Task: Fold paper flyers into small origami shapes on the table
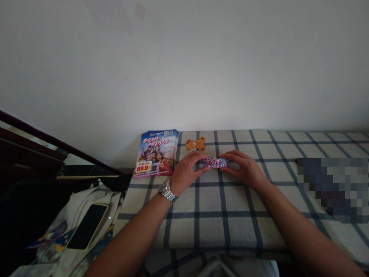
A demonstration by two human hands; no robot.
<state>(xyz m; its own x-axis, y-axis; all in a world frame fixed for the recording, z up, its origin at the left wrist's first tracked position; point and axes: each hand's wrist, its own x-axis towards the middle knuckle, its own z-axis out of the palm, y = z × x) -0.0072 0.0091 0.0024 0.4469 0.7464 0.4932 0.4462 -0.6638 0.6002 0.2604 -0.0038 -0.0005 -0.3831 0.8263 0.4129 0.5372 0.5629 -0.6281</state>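
Observation:
A small folded paper piece (214, 162), printed in pink, white and blue like the flyers nearby, is pinched at its two ends between my hands. My left hand (188, 169), with a metal watch (168, 190) on the wrist, grips its left end with thumb and fingers. On the right end, my right hand (243, 167) closes the same way. The paper is at or just above the checked cloth; I cannot tell whether it touches. Just behind my left hand lies a flat brown bear cutout (195, 144).
A stack of printed flyers (157, 152) lies at the left back of the checked cloth surface (239, 213), against the wall (201, 69). Lower left, a phone (88, 226) rests on a white bag or cloth (62, 211). A dark wooden rail (52, 136) slopes down at the left. A blurred-out patch (334, 188) covers something at the right.

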